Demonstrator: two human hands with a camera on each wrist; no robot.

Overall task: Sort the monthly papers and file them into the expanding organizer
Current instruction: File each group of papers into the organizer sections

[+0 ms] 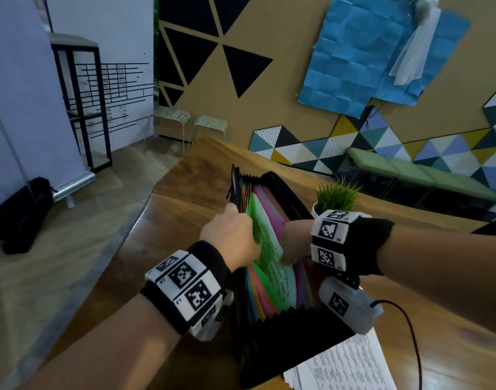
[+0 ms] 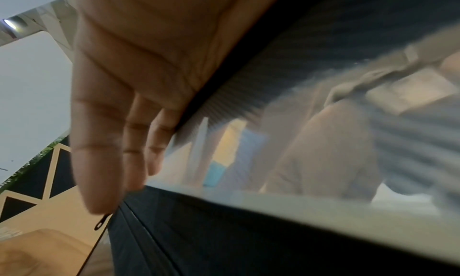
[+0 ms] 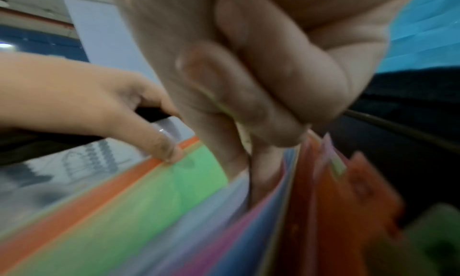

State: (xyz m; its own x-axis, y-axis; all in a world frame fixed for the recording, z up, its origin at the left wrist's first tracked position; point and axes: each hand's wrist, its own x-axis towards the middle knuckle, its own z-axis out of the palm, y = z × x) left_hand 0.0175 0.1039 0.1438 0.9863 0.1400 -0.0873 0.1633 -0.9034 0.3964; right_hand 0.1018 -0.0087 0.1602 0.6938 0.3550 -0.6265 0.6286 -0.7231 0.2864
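Observation:
A black expanding organizer point(image 1: 286, 330) stands open on the wooden table point(image 1: 182, 190), its coloured dividers point(image 1: 272, 204) fanned out. My left hand point(image 1: 229, 235) grips its left cover. Its straight fingers point(image 2: 99, 142) lie on the outside of the black cover point(image 2: 224, 241). Its thumb point(image 3: 164, 142) presses the divider tops inside. My right hand point(image 1: 293, 240) reaches in among the dividers beside a green sheet point(image 1: 269, 254) with printed lines. In the right wrist view my right hand point(image 3: 248, 107) has curled fingers, and a thin green edge seems pinched at the thumb. Two of its fingers dip between the dividers point(image 3: 268, 211).
A stack of printed white papers point(image 1: 342, 367) lies at the near right, partly under the organizer. A small potted plant point(image 1: 336, 197) stands just behind my right wrist. A black cable point(image 1: 412, 333) trails from that wrist. Stools point(image 1: 210, 122) and a green bench point(image 1: 424, 178) line the wall.

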